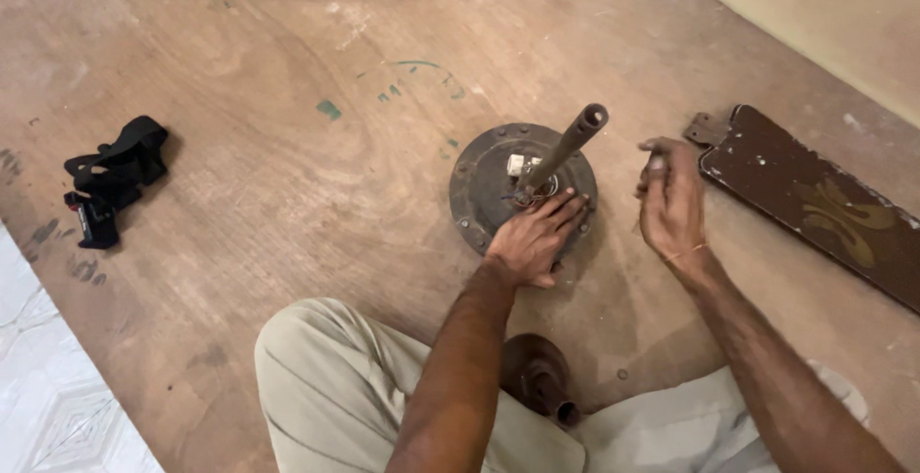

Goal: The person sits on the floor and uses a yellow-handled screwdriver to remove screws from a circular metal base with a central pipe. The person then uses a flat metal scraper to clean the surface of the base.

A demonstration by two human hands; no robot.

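A round dark metal motor housing (pixel 476 185) lies flat on the wooden board, with a rusty downrod pipe (pixel 565 147) rising from its middle and a small white connector beside the pipe's base. My left hand (pixel 532 236) rests flat on the housing's near rim, fingers spread toward the pipe. My right hand (pixel 671 200) hovers just right of the housing, fingers curled around something small that I cannot make out. A brown cup-shaped cover (pixel 537 377) sits between my legs.
A dark brown fan blade (pixel 824 205) with a metal bracket lies at the right. A black strap-like clamp device (pixel 110 181) lies at the left. White patterned tile (pixel 48 396) borders the board at lower left; a pale wall runs along the upper right.
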